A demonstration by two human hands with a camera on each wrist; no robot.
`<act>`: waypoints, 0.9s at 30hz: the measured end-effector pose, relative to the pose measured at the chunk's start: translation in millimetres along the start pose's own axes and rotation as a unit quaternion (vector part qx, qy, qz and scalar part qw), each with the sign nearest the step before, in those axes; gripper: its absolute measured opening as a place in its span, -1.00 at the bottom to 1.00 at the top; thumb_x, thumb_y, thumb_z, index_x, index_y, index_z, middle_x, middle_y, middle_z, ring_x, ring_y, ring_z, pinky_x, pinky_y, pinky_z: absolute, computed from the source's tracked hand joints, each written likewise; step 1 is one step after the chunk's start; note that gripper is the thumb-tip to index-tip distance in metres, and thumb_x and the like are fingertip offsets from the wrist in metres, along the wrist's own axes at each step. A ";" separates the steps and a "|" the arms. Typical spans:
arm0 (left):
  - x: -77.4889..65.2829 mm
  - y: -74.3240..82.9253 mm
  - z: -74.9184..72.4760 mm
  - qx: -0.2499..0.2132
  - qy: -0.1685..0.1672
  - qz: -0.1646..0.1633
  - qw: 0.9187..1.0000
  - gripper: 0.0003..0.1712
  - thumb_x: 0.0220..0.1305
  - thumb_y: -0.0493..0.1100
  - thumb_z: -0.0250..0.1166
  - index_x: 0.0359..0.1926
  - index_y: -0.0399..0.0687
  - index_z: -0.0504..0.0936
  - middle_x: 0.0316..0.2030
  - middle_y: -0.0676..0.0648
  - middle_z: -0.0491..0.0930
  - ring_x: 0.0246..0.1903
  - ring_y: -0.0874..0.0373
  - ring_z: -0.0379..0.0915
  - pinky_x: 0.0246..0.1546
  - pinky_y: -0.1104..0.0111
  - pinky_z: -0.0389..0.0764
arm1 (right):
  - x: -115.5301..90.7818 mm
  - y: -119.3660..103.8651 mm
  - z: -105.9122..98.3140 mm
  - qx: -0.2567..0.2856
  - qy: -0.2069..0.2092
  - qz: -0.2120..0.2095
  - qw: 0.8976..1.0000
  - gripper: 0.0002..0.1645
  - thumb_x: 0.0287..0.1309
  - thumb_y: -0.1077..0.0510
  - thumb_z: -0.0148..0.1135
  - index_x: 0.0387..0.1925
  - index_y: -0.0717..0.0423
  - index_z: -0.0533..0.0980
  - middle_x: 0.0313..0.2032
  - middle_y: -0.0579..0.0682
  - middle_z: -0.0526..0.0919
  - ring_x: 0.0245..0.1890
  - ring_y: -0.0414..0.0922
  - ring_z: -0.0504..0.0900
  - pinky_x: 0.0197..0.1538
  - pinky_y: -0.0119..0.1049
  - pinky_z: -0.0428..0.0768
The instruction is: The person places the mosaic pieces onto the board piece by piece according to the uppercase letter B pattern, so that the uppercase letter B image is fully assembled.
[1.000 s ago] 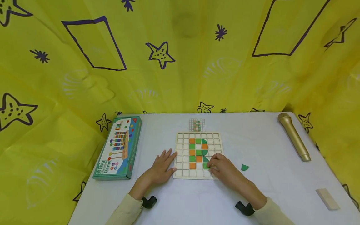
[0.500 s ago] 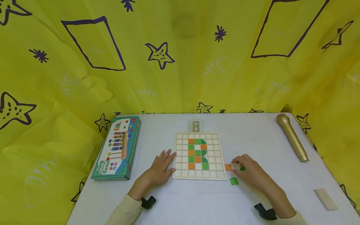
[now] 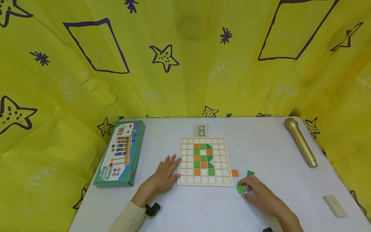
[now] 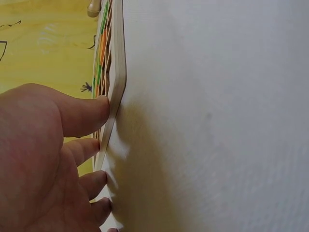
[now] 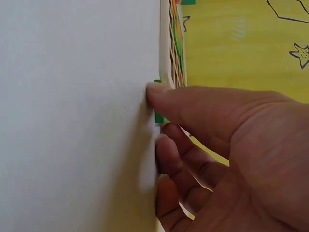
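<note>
A wooden grid board (image 3: 185, 179) lies on the table, with orange and green tiles forming an R-like figure. The left hand (image 3: 165, 174) rests flat at the board's left side, its thumb and fingertips along the edge; the left wrist view shows the thumb (image 4: 91, 116) against the wooden rim. Right of the board's near corner, the right hand (image 3: 258, 193) pinches a green square tile (image 3: 240, 189) low at the tabletop between thumb and fingers. In the right wrist view the thumb partly covers that tile (image 5: 158, 116).
An orange tile (image 3: 235, 173) lies beside the board's right edge, and a dark green piece (image 3: 251, 173) just beyond the right hand. A small pattern card (image 3: 201, 129) is behind the board. A game box (image 3: 120, 154), gold microphone (image 3: 301, 141) and wooden block (image 3: 334, 205) stand farther out.
The right hand has left the green tile on the board, moved right past the dark green piece, then nearer to the green square tile on the table. The left hand stays put.
</note>
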State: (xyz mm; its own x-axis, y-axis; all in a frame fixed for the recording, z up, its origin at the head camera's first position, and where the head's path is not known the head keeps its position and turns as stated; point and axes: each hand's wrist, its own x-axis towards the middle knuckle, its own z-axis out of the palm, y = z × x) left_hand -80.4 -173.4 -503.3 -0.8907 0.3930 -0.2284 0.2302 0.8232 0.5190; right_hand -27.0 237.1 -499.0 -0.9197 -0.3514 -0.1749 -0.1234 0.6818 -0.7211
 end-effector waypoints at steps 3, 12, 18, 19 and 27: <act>-0.3 -0.1 -0.3 0.002 -0.001 0.002 1.000 -0.24 0.62 0.03 0.12 0.68 0.01 0.12 0.69 -0.22 -0.07 0.67 -0.28 -0.28 0.59 -0.28 -0.13 | -0.4 -1.4 4.2 -0.007 0.004 0.007 1.000 -0.64 0.29 0.16 0.45 0.08 -0.12 0.59 -0.06 -0.21 0.46 -0.11 -0.34 0.43 -0.10 -0.40 0.51; -2.0 0.8 -1.6 -0.001 0.000 0.005 1.000 -0.24 0.63 0.02 0.12 0.68 -0.01 0.11 0.68 -0.24 -0.07 0.67 -0.29 -0.28 0.59 -0.29 -0.14 | -0.1 -2.4 9.9 -0.023 0.037 -0.012 0.999 -0.67 0.30 0.18 0.45 0.04 -0.13 0.60 -0.12 -0.22 0.45 -0.14 -0.35 0.44 -0.11 -0.38 0.54; -1.9 1.1 -1.6 -0.004 0.003 0.006 1.000 -0.25 0.63 0.02 0.11 0.68 0.00 0.11 0.68 -0.24 -0.07 0.67 -0.30 -0.28 0.59 -0.29 -0.15 | 2.4 -8.5 10.5 -0.026 0.038 -0.010 0.999 -0.70 0.31 0.23 0.43 0.03 -0.02 0.59 -0.13 -0.16 0.46 -0.17 -0.36 0.45 -0.12 -0.39 0.56; -1.6 0.9 -1.3 -0.004 0.003 0.006 1.000 -0.25 0.63 0.02 0.11 0.68 0.00 0.11 0.68 -0.24 -0.07 0.67 -0.29 -0.28 0.59 -0.28 -0.15 | 3.1 -10.2 9.7 -0.027 0.038 -0.008 0.999 -0.70 0.32 0.23 0.42 0.03 0.00 0.58 -0.13 -0.16 0.46 -0.18 -0.37 0.45 -0.13 -0.39 0.56; -0.6 -1.1 1.1 0.001 0.003 0.004 1.000 -0.24 0.63 0.03 0.11 0.68 0.01 0.12 0.69 -0.23 -0.07 0.67 -0.28 -0.28 0.59 -0.28 -0.14 | 18.5 -34.6 3.3 -0.014 0.058 -0.044 0.997 -0.73 0.36 0.23 0.38 0.06 0.01 0.61 -0.06 -0.13 0.55 -0.17 -0.32 0.44 -0.15 -0.41 0.52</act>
State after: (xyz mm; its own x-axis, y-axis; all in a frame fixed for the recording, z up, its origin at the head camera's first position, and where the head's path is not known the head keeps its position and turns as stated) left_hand -79.7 -174.2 -504.7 -0.8907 0.3980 -0.2196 0.2384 0.8204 0.5197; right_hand -38.5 204.9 -479.5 -0.9419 -0.3344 -0.0318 -0.2139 0.6701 -0.7108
